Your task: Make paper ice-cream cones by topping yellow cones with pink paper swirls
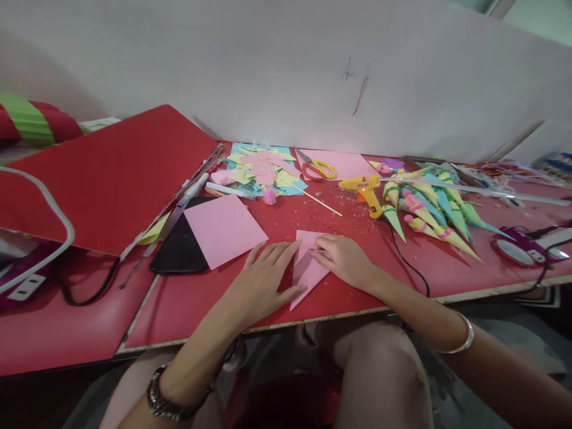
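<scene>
A folded piece of pink paper (306, 268) lies on the red table near its front edge, narrowing to a point toward me. My left hand (266, 277) rests flat with fingers stretched out, the fingertips and thumb at the paper's left edge. On the paper's right side, my right hand (346, 259) has its fingers curled and pressed together on the sheet. Left of my hands, a pink square sheet (227, 229) lies partly over a black phone-like slab (179, 250).
Beyond are a wooden stick (318, 199), scissors (315, 167), a pile of paper scraps (263, 167) and a pink pompom (269, 195). A yellow glue gun (364, 192), its cord (404, 256) and several paper cones (429, 205) sit right. A red board (120, 173) leans left.
</scene>
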Demonstrator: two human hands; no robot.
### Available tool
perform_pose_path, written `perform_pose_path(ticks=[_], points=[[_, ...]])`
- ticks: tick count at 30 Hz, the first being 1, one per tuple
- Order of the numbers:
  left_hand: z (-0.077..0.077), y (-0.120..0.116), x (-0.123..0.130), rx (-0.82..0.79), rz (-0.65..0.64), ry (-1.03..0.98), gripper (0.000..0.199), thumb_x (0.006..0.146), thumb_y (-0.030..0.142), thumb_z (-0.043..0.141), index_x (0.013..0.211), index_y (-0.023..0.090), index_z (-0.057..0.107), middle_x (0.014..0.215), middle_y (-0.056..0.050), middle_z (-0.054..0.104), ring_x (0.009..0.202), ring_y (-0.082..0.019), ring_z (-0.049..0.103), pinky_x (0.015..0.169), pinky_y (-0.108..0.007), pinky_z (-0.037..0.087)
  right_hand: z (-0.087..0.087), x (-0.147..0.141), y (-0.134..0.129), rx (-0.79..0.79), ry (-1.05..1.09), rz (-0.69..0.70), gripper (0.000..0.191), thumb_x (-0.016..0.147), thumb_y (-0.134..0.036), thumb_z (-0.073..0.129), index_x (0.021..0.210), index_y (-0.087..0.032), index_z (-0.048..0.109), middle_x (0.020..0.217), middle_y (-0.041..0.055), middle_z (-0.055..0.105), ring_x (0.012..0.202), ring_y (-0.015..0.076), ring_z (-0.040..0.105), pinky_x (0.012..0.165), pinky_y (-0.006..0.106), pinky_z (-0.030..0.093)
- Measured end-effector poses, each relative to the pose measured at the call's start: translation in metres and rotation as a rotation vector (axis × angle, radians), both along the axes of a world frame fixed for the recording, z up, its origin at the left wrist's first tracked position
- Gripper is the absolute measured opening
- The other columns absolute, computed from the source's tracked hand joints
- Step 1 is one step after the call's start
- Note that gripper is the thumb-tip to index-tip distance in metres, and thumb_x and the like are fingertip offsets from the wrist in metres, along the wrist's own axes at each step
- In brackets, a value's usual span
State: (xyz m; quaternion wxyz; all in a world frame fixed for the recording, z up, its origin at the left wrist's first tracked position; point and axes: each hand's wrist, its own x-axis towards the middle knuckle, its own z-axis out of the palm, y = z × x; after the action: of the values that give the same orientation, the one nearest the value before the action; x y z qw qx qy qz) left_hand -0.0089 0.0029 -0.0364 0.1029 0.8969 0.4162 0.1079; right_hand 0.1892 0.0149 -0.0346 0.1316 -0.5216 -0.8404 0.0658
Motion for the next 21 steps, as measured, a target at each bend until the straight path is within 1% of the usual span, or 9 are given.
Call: perform_pose_path(ticks=[4,10,14,21], points=[[-0.0002,0.0012,0.0009,-0.003,-0.007,0.000,0.061,0.079,0.044,0.050,0.131,0.018,0.031,0.131,-0.009,0.046,0.120,-0.023,0.039,0.103,-0.043,0.023,-0.0018,-0.0007,0.0011,0.035,-0.042,0.001,0.023,0.087,-0.030,0.044,0.070,-0.017,0.051,0.071,0.0015,0.058,0.066,0.0129,0.052,0.059,0.023,0.029],[-0.0004,0.0009,0.0008,-0.004,-0.007,0.010,0.060,0.078,0.045,0.050,0.129,0.019,0.033,0.132,-0.007,0.045,0.121,-0.023,0.038,0.103,-0.043,0.024,-0.0023,-0.0010,0.0022,0.043,-0.065,0.003,0.022,0.088,-0.028,0.042,0.072,-0.017,0.051,0.074,0.0024,0.060,0.069,0.0140,0.053,0.060,0.024,0.029],[-0.0016,0.0000,-0.0001,0.014,-0.012,0.015,0.060,0.078,0.045,0.050,0.130,0.020,0.033,0.133,-0.007,0.045,0.122,-0.023,0.038,0.104,-0.044,0.021,-0.0028,-0.0012,0.0024,0.043,-0.075,0.010,0.021,0.088,-0.026,0.041,0.072,-0.017,0.051,0.074,0.0025,0.060,0.069,0.0140,0.053,0.060,0.024,0.029],[-0.0020,-0.0029,-0.0027,0.062,-0.029,0.016,0.059,0.078,0.047,0.049,0.130,0.023,0.034,0.135,-0.007,0.042,0.124,-0.023,0.034,0.106,-0.047,0.013,-0.0044,-0.0032,0.0012,0.072,-0.085,0.007,0.019,0.087,-0.024,0.043,0.071,-0.017,0.051,0.073,0.0023,0.060,0.069,0.0138,0.052,0.060,0.024,0.029]])
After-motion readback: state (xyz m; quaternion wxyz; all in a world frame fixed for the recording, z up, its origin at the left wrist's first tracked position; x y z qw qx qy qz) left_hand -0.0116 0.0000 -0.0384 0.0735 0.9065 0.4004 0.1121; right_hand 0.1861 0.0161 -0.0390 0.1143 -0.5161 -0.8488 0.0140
